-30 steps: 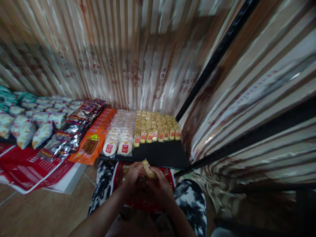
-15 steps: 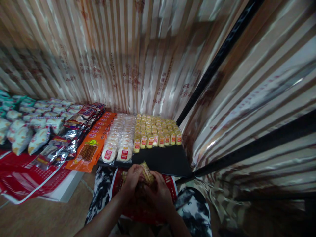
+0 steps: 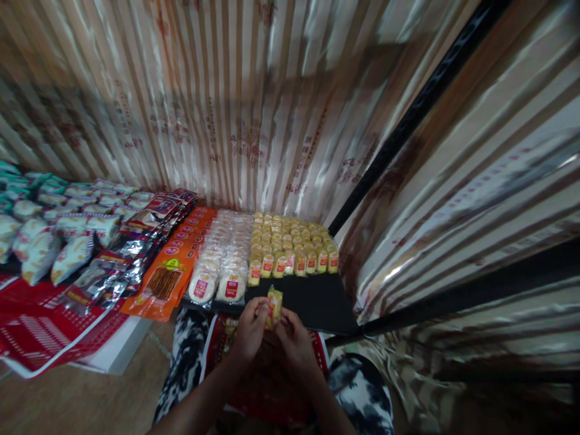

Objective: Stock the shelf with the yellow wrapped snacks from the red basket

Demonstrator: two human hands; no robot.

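A black flat shelf (image 3: 317,302) holds rows of little yellow packs (image 3: 290,248) on its far part. Nearer, a red plastic basket (image 3: 319,350) sits on the lap. Above it, the left hand (image 3: 249,332) and right hand (image 3: 296,341) pinch one small yellow wrapped snack (image 3: 274,302), fingers closed on it.

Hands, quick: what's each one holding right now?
Left hand: closed on the small yellow snack packet.
Right hand: closed on the same packet, from the other side.

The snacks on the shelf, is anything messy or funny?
Yes. The silver foil packs lie jumbled and tilted, unlike the neat yellow rows, and the front orange pack hangs over the shelf edge.
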